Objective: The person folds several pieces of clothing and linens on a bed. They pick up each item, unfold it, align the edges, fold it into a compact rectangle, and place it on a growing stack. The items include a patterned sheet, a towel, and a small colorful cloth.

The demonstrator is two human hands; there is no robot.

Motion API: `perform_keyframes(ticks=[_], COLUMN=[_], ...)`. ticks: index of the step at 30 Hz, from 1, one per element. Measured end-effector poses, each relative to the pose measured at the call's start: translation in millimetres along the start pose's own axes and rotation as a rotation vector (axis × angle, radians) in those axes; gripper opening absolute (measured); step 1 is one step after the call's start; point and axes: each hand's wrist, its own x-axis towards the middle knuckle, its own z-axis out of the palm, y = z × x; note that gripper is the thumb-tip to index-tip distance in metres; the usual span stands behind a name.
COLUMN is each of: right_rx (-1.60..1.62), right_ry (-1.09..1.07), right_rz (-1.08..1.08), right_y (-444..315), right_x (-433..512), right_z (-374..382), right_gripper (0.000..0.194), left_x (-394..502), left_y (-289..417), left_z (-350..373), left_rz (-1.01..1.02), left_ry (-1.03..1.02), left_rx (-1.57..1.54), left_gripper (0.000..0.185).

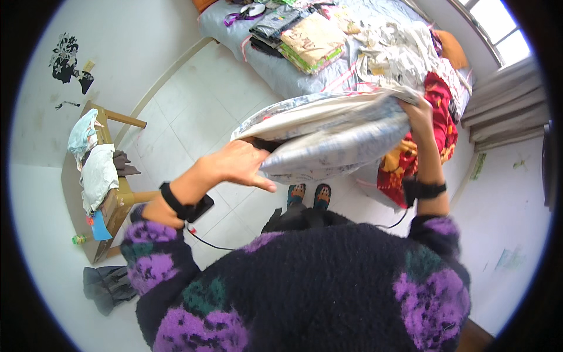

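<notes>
A white and blue patterned piece of folded cloth bedding point(338, 141) spans the space between my hands, above the floor and my feet. My right hand point(418, 115) grips its upper right corner. At its left end is my left hand point(242, 165), with the thumb stretched out and the other fingers partly hidden at a dark gap between the layers; whether they hold the cloth cannot be told. The cloth is blurred in places. A red and yellow patterned cloth point(440, 99) hangs beside my right wrist.
Ahead stands a bed with a pale blue sheet point(264, 66), bearing folded cloths point(312, 39) and a crumpled white cloth point(396, 53). At left, a wooden piece of furniture point(125, 198) holds garments. A dark bag-like thing point(107, 286) lies below it. Cables hang near both wrists.
</notes>
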Motion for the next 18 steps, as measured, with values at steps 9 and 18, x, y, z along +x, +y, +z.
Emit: perform_keyframes(ticks=[9,18], right_rx=[-0.298,0.208], right_ry=[-0.18,0.099], right_rz=[0.179,-0.07], right_y=[-12.7,-42.4], right_x=[6.8,16.2], right_z=[-20.8,-44.8], right_gripper=[0.021,0.024], left_x=[15.1,0.2], left_y=[-13.9,4.3], left_z=[-51.8,-123.7], left_rz=[0.276,0.064], left_ry=[0.159,0.439], left_rx=[0.252,0.47], left_gripper=[0.008,0.037])
